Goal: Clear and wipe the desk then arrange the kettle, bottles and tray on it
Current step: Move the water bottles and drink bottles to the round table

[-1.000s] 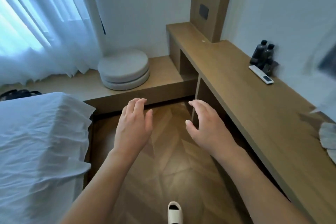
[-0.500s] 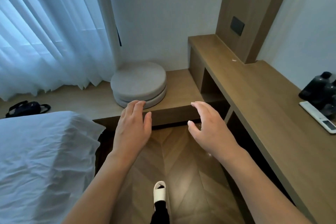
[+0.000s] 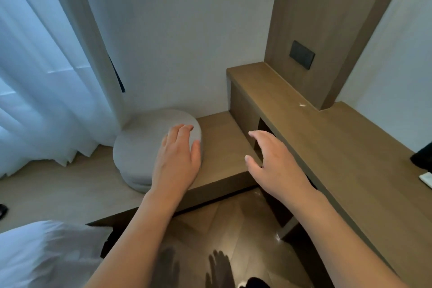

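Both hands are raised in front of the body, palms down, holding nothing; the left hand [image 3: 177, 161] has its fingers straight and close together, so its grip is open; the right hand [image 3: 273, 163] has its fingers relaxed and slightly spread, thumb apart, so its grip is likewise open. The left hand appears in front of a stack of round grey cushions [image 3: 140, 152] on a low wooden platform [image 3: 217, 145]; whether it touches them cannot be told. The right hand appears beside the near edge of the long wooden table [image 3: 350, 156] along the right wall; contact cannot be told.

The table surface in view is mostly bare; a small pale scrap [image 3: 302, 105] lies near the wooden wall panel [image 3: 327, 18], which carries a dark switch plate [image 3: 301, 54]. At the right frame edge, a dark object [image 3: 423, 159] stands on the table, cropped and not identifiable; just beside it lies a white object [image 3: 426, 179], also cropped. White bedding [image 3: 46, 252] occupies the lower left; sheer curtains [image 3: 35, 77] hang at the left.
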Tool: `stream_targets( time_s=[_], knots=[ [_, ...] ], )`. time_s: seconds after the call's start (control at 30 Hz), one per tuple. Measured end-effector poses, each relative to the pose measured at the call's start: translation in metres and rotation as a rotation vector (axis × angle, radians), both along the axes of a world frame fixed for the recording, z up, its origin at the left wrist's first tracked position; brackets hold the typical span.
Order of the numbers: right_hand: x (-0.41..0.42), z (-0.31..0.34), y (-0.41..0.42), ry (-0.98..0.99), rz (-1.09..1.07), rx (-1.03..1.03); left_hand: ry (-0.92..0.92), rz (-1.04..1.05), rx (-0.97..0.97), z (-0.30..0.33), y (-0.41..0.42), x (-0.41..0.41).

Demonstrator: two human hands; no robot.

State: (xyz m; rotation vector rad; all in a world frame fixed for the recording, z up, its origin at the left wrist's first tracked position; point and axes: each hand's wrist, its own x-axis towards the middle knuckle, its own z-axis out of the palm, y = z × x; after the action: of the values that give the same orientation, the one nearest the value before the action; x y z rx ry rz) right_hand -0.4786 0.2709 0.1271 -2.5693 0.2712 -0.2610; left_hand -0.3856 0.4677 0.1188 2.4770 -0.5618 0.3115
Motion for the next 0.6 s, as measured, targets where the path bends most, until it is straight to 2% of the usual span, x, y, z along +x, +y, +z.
stream_targets(
  time_s=[0.2, 0.37, 0.6],
  knots=[
    [0.098, -0.011, -0.049, 0.011, -0.069, 0.024, 0.003, -0.054, 0.04, -0.015, -0.048, 0.106],
    [0.169, -0.012, -0.107, 0.019, -0.144, 0.059, -0.011, -0.119, 0.073, -0.003, -0.111, 0.19],
    [0.209, -0.018, -0.181, 0.078, -0.33, 0.153, -0.005, -0.337, 0.131, -0.006, -0.217, 0.263]
  ],
)
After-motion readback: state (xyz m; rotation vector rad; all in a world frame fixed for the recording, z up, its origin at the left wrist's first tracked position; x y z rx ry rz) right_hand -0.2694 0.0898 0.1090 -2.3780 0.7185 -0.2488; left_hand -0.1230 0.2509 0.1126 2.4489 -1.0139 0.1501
